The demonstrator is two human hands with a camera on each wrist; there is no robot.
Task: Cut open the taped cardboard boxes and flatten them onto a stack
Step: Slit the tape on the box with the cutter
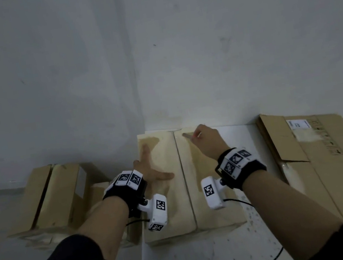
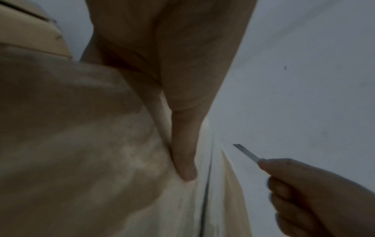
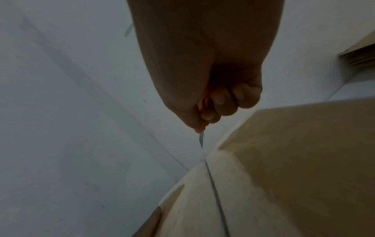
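While my left hand (image 1: 150,171) lies flat steadying the box (image 1: 175,219), my right hand (image 1: 207,140) grips the knife (image 2: 246,153) above its far seam (image 1: 185,183) to slit the tape.

Box (image 1: 172,199): brown cardboard, its top glossy with a pale sheen (tape film, by the look). Blade (image 2: 246,153): thin grey metal, smooth. Flattened sheets (image 1: 320,164): matt brown cardboard with white paper labels. Wall (image 1: 66,67): matt grey, faintly scuffed. Wrist straps (image 1: 243,168): black cloth.

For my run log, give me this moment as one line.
left hand: flat on taped box | right hand: grips knife, blade near seam's far end | flattened cardboard: right
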